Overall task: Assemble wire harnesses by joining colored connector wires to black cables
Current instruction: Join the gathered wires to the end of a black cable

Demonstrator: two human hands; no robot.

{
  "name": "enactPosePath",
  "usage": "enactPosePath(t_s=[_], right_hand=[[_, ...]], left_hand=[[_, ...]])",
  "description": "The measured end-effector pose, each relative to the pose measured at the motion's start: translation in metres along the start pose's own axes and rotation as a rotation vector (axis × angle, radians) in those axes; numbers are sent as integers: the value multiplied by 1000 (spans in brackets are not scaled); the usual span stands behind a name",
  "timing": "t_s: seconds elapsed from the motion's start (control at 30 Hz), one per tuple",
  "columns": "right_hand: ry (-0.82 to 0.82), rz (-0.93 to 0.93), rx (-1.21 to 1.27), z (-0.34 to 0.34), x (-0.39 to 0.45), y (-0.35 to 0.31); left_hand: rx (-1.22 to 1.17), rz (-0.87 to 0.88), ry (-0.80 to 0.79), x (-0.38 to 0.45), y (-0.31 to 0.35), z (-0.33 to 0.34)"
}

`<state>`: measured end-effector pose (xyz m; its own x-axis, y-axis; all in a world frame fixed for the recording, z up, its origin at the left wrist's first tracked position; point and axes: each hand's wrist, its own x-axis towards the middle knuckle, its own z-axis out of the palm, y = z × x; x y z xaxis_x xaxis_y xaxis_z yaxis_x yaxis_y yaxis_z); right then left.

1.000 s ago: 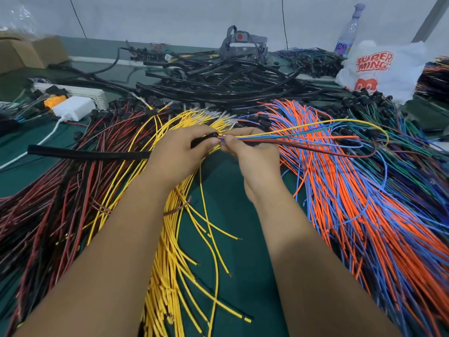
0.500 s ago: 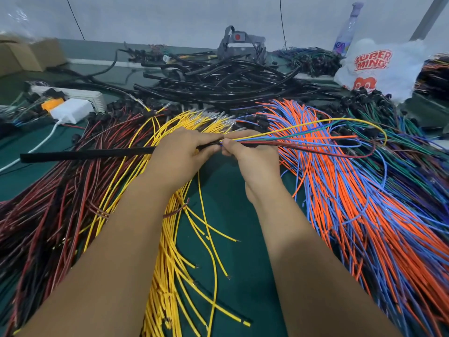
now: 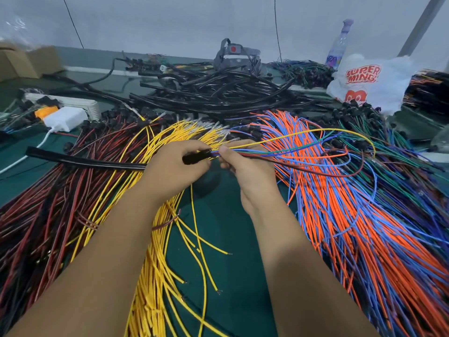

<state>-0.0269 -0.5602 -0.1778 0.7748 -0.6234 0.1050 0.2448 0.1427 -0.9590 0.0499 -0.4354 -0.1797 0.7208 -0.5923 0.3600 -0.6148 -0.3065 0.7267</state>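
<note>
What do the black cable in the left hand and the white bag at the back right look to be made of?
Black cable: looks like a flexible sleeve, plastic or woven, dull with a pale stripe along its length; too blurred to settle which. White bag: thin plastic film by its crumpled, slightly translucent folds and red printed logo.

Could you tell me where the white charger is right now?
The white charger sits far left on the table, beside the power strip.

Bright, even light; soft shadows; edges curved and blurred.
</note>
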Motion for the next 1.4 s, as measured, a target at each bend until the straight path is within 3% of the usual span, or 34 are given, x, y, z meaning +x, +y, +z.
enactPosePath(t_s=[0.27,0.73,0.9,1.03,1.23,1.4], right_hand=[[-21,-85,-39,0,0,-1],[6,-74,-54,-1,4,4],[-34,-15,1,0,4,2],[-63,52,83,0,3,1],[-45,84,106,-1,4,0],[53,96,151,3,5,-5]], left_hand=[[96,16,11,3,-4,1],[238,122,7,1,0,2],[405,157,-47,4,-3,2],[362,160,-61,4,-2,4],[115,82,-27,3,-1,3],[175,125,-7,2,0,5]])
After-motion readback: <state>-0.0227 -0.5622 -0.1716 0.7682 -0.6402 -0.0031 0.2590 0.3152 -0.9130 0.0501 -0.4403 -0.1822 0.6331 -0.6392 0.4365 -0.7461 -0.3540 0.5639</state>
